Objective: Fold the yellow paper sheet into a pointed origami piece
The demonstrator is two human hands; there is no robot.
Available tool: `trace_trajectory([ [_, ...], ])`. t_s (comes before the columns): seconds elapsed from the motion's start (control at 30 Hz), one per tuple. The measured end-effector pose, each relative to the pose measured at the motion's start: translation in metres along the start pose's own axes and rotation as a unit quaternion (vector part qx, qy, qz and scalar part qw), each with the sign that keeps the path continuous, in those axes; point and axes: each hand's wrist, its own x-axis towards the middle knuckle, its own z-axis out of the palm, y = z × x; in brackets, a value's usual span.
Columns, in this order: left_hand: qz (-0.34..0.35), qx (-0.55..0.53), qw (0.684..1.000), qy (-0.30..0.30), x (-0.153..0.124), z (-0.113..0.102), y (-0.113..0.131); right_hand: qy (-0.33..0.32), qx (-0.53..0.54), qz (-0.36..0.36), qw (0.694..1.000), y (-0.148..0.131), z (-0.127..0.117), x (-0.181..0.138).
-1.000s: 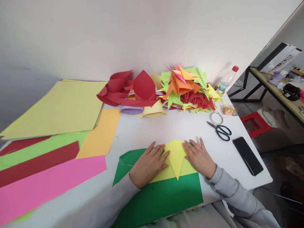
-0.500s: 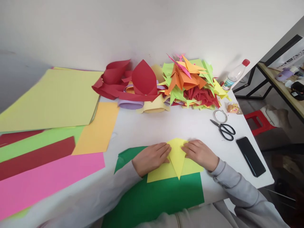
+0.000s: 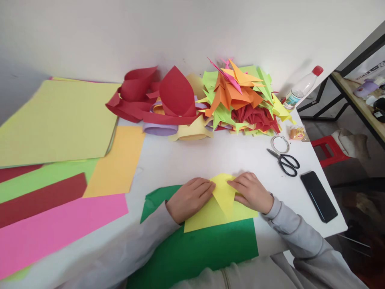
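Note:
A partly folded yellow paper (image 3: 221,202) lies on a green sheet (image 3: 207,249) at the near edge of the white table (image 3: 192,154). Its top flaps meet in a downward point. My left hand (image 3: 188,198) rests on the paper's left side with fingers curled, tips pressing the left flap. My right hand (image 3: 251,191) sits on the right side, fingers bent and pinching the edge of the right flap. Both wrists wear grey sleeves.
A heap of folded paper shapes (image 3: 237,100) and red curled pieces (image 3: 156,96) lies at the back. Large coloured sheets (image 3: 57,160) cover the left. Scissors (image 3: 285,162), a tape ring (image 3: 279,143), a phone (image 3: 319,196) and a bottle (image 3: 302,88) sit right.
Both hands went from lying flat with spread fingers to curled, drawing in towards the yellow paper's middle fold. The camera view tilted slightly downward.

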Motion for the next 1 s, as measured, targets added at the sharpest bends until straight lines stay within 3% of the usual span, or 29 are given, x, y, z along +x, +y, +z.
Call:
trace_trajectory([
  [0.2, -0.187, -0.064, 0.979, 0.05, 0.006, -0.004, 0.007, 0.045, 0.058, 0.146, 0.987, -0.008, 0.005, 0.01],
  [0.3, -0.26, -0.069, 0.962, 0.045, 0.007, -0.003, 0.008, 0.069, 0.063, 0.195, 0.976, -0.009, 0.01, 0.015],
  [0.5, -0.327, -0.064, 0.943, -0.001, 0.011, -0.004, 0.002, 0.106, 0.031, 0.264, 0.958, -0.009, 0.016, 0.018],
  [0.77, -0.365, -0.085, 0.927, -0.023, 0.015, -0.005, 0.005, 0.066, -0.04, 0.254, 0.964, -0.007, 0.014, 0.021],
  [1.0, -0.374, -0.089, 0.923, -0.032, 0.018, -0.008, 0.007, 0.104, 0.002, 0.242, 0.965, -0.004, 0.014, 0.021],
])
